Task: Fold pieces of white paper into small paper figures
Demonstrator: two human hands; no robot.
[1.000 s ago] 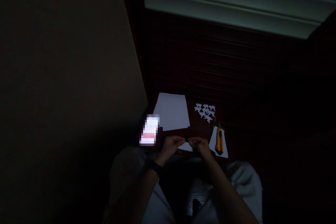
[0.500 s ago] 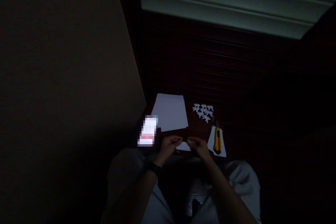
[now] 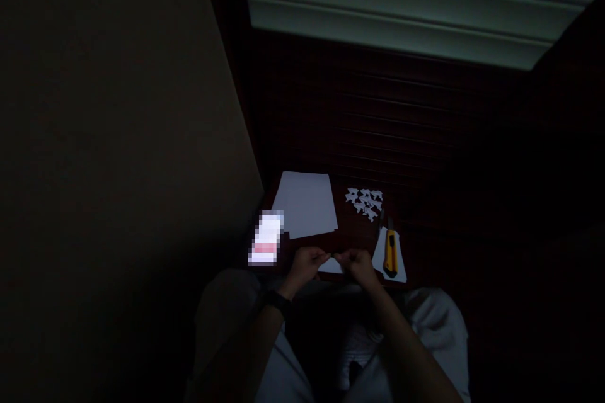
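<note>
My left hand (image 3: 306,263) and my right hand (image 3: 359,264) meet at the near edge of a small dark table. Between them is a small white piece of paper (image 3: 330,265). Thumbs and fingers of both hands are pinched together at its upper edge, the fingertips almost touching. Shadow hides the fine detail of the folds, if any. Just right of my right hand, a yellow utility knife (image 3: 390,255) lies on small white paper sheets (image 3: 401,266).
A stack of white paper (image 3: 305,204) lies at the back left of the table. Several small folded paper pieces (image 3: 363,200) are grouped at the back right. A lit, blurred screen (image 3: 266,239) is at the left edge. A wall (image 3: 142,138) rises on the left.
My fingertips have drawn slightly closer together and lower over the small piece of paper. The view has shifted a little; the things on the table stay in place.
</note>
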